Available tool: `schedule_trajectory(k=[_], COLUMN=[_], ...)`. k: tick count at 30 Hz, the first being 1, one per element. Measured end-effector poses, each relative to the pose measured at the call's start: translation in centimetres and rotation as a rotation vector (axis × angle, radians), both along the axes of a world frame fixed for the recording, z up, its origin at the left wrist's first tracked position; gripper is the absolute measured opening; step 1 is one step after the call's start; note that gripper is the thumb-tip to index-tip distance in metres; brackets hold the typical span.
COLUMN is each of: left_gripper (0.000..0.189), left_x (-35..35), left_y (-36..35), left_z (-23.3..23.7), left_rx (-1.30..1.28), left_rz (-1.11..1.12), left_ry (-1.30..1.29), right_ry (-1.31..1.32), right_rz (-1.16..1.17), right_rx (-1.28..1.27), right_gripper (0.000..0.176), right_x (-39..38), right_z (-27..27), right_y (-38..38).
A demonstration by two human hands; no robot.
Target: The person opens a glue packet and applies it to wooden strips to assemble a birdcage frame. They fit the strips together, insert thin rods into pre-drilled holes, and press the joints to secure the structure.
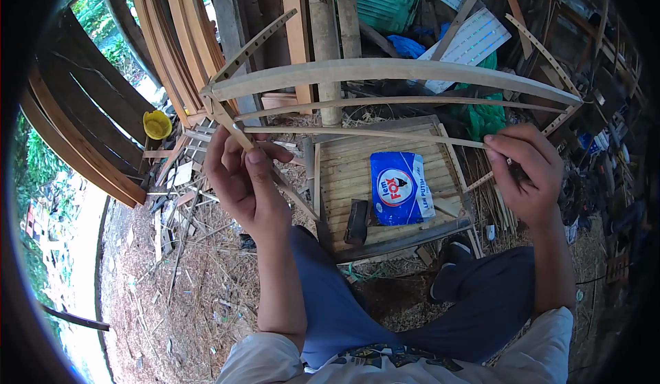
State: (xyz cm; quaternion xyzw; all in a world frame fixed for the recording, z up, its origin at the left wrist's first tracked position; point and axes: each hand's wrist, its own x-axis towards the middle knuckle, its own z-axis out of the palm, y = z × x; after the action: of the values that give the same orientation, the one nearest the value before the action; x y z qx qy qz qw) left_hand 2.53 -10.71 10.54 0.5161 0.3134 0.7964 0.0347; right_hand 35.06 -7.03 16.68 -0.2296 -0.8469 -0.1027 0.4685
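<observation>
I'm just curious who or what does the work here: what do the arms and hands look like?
They are a person's. The left hand and right hand wear no gloves, and I see no watch or bracelet. Pale, whitish short sleeves leave the forearms uncovered.

This is a rough woodworking workshop, partly open to daylight and greenery at the left of the frame. Long timber boards [182, 47] lean at upper left, shavings [158, 315] and offcuts [180, 176] litter the ground at lower left, and a glue packet [399, 189] lies on a low slatted stand [337, 178] at center.
</observation>
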Motion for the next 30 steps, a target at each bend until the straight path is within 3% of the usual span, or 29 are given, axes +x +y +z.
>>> schedule_trajectory(k=[30], left_gripper=[0.041], left_x=[-0.14], left_y=[-0.05], left_z=[-0.14], left_rx=[-0.019], left_rz=[-0.009], left_ry=[0.012], right_ry=[0.0], right_rz=[0.011], right_rx=[-0.113], right_gripper=[0.019], right_x=[-0.02], right_z=[-0.19], right_y=[0.21])
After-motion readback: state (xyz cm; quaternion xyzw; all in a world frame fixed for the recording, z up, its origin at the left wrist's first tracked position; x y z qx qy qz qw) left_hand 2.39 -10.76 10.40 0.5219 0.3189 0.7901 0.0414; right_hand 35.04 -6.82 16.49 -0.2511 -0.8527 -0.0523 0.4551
